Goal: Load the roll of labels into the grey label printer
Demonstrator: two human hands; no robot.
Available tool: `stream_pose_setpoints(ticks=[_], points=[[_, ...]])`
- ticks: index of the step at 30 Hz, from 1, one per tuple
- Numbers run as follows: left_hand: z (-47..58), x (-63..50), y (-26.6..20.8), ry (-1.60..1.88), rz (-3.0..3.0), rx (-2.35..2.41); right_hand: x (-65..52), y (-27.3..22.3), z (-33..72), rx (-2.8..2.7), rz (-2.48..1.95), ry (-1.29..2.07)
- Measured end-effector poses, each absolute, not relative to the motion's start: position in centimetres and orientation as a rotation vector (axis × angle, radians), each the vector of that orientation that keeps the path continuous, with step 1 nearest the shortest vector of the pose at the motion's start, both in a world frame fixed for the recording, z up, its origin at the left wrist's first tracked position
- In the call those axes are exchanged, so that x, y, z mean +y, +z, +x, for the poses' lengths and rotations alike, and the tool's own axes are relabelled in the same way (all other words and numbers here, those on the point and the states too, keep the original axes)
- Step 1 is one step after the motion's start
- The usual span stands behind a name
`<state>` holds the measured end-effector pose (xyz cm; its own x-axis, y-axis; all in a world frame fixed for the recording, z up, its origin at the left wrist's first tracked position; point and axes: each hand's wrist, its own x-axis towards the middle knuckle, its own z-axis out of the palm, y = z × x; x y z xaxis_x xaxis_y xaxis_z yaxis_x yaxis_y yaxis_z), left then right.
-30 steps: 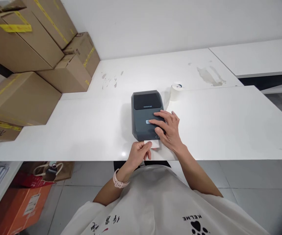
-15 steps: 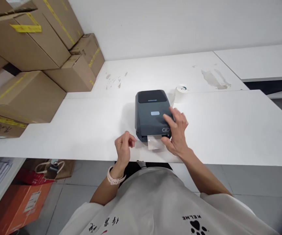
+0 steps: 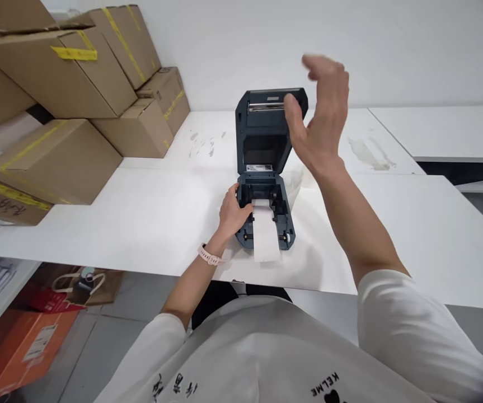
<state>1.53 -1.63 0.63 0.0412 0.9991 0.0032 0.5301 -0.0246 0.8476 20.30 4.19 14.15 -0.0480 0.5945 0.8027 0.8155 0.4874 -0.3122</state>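
Observation:
A dark grey label printer (image 3: 288,207) stands on the white table with its lid (image 3: 240,143) swung up and back. From its open body a strip of white label paper (image 3: 266,240) runs out over the front edge. My left hand (image 3: 233,212) grips the printer's left side wall, the thumb reaching over the inside close to the paper strip. My right hand (image 3: 323,115) is raised beside the lid's right edge, thumb and fingers apart, holding nothing. The thumb overlaps the lid in view; whether it touches cannot be told.
Cardboard boxes (image 3: 56,162) with yellow tape are stacked at the left. Pale, see-through paper (image 3: 295,187) lies behind the printer's right side, partly covered by my right arm. Below the table at left are an orange box (image 3: 18,352) and a paper bag (image 3: 107,288).
The printer's lid has gone from closed to raised. My right hand has moved up and away from the printer's front; my left hand has come forward onto its left side.

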Motion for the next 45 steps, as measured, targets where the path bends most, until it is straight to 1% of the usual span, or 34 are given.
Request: stream_pose_setpoints(ticks=[2, 6, 8, 10, 13, 15, 18, 20, 23, 27, 31, 34, 37, 39, 43, 45], points=[[1.6, -1.6, 1.0, 0.850, 1.689, 1.601, 3.0, 13.0, 20.1, -1.947, -1.249, -0.198], [1.6, -1.7, 1.6, 0.798, 1.775, 1.644, 1.5, 9.2, 19.1, -2.618, -1.516, 0.113], [1.7, -1.7, 1.7, 0.800, 1.784, 1.650, 1.6, 7.4, 18.3, -2.879, -1.602, 0.195], [1.7, -1.8, 1.7, 0.808, 1.780, 1.655, 2.2, 6.2, 17.4, -3.048, -1.591, 0.203], [1.7, -1.7, 1.5, 0.818, 1.767, 1.659, 3.0, 6.0, 16.9, -3.123, -1.497, 0.259], [1.6, -1.7, 1.3, 0.832, 1.767, 1.654, 3.2, 6.8, 17.7, -3.073, -1.396, 0.476], [1.5, -1.7, 0.9, 0.851, 1.757, 1.641, 2.2, 8.6, 21.7, -2.816, -1.152, 0.871], [1.4, -1.8, 0.8, 0.861, 1.746, 1.627, 0.8, 9.2, 25.7, -2.596, -1.034, 0.970], [1.4, -1.9, 0.9, 0.877, 1.730, 1.604, -1.4, 7.9, 31.7, -2.246, -1.139, 1.029], [1.5, -2.0, 1.1, 0.890, 1.707, 1.611, -2.3, 2.6, 36.4, -1.781, -1.441, 1.068], [1.5, -2.0, 1.1, 0.901, 1.709, 1.608, -1.5, -1.7, 37.4, -1.658, -1.621, 1.116], [1.4, -2.0, 0.9, 0.901, 1.713, 1.597, -0.5, -2.3, 37.8, -1.594, -1.566, 1.147], [1.4, -1.9, 0.8, 0.893, 1.721, 1.597, 1.4, -1.8, 38.5, -1.409, -1.465, 0.947], [1.4, -1.9, 0.8, 0.889, 1.727, 1.598, 3.4, -1.5, 38.6, -1.349, -1.480, 0.857], [1.5, -1.9, 0.9, 0.886, 1.720, 1.596, 7.9, -2.0, 37.7, -1.388, -1.575, 0.965], [1.6, -1.9, 1.0, 0.879, 1.703, 1.606, 9.4, -2.3, 37.0, -1.400, -1.578, 0.964]])
